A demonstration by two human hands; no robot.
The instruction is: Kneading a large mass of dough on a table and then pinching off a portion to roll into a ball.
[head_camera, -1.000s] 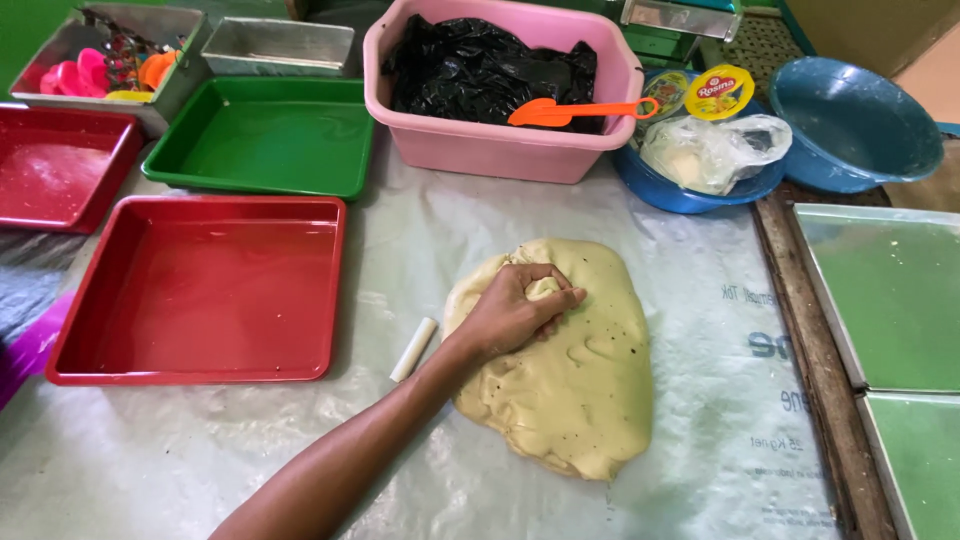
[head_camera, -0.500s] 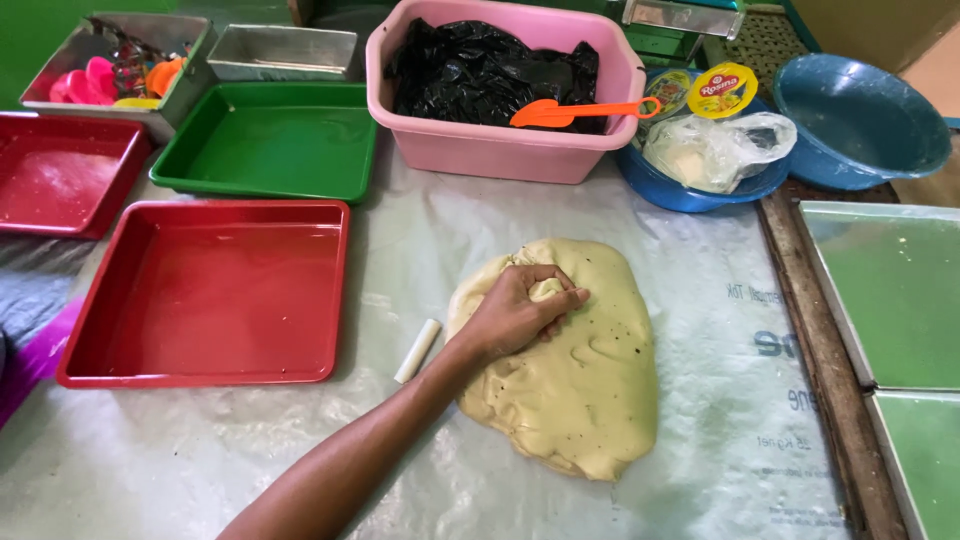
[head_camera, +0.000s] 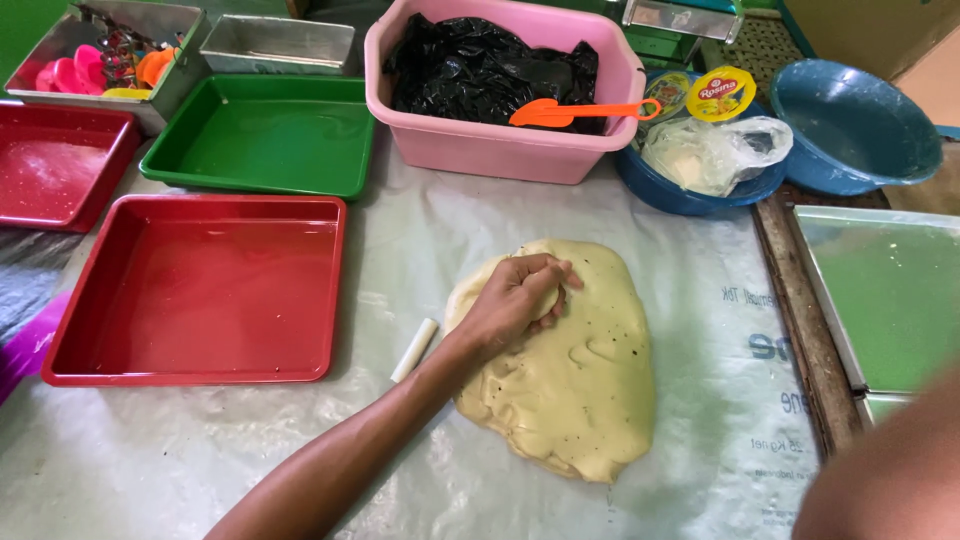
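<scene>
1. Curled fingers (head_camera: 548,283) of the left hand (head_camera: 512,305) pinch a fold of dough (head_camera: 575,390) (pale yellow, speckled).
2. The dough lies flattened on the plastic sheet (head_camera: 420,230).
3. A white stick (head_camera: 414,350) lies beside it, with a red tray (head_camera: 195,290) further left.

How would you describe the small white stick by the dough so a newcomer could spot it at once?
Start at the pale yellow dough slab the left hand presses. Just left of it, before the near red tray, lies the white stick: the only small, pale, rod-shaped thing on the sheet.
</scene>
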